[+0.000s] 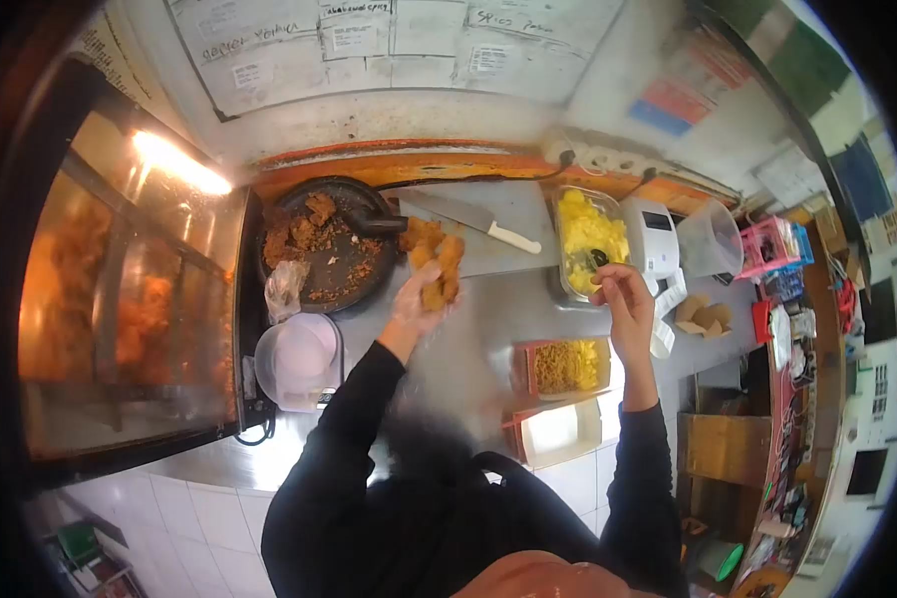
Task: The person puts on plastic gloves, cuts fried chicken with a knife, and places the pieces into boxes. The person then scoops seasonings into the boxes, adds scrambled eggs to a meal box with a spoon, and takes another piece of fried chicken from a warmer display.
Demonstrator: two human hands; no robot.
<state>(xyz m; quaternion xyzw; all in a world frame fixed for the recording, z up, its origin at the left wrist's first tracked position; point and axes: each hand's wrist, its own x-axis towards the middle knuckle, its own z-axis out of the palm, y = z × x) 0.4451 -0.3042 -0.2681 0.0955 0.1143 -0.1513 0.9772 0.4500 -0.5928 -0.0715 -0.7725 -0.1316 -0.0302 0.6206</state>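
My left hand (419, 301), in a thin clear glove, grips pieces of fried chicken (437, 261) beside the black round pan (354, 261) of brown crumbs. My right hand (623, 297) is bare, its fingers pinched at the front right edge of a clear container of yellow food (586, 231). A small dark thing, perhaps a spoon handle, shows at those fingertips. Below, a box with noodle-like and yellow food (565, 367) lies open. An empty box (558, 431) is nearer to me. A knife (473, 219) with a white handle rests on the cutting board (528, 204).
A heated glass cabinet (135, 289) stands at the left. Beside the pan is a clear tub with a pale lid (304, 357). A white label printer (650, 237), a clear bucket (710, 239) and a pink basket (765, 247) line the right side.
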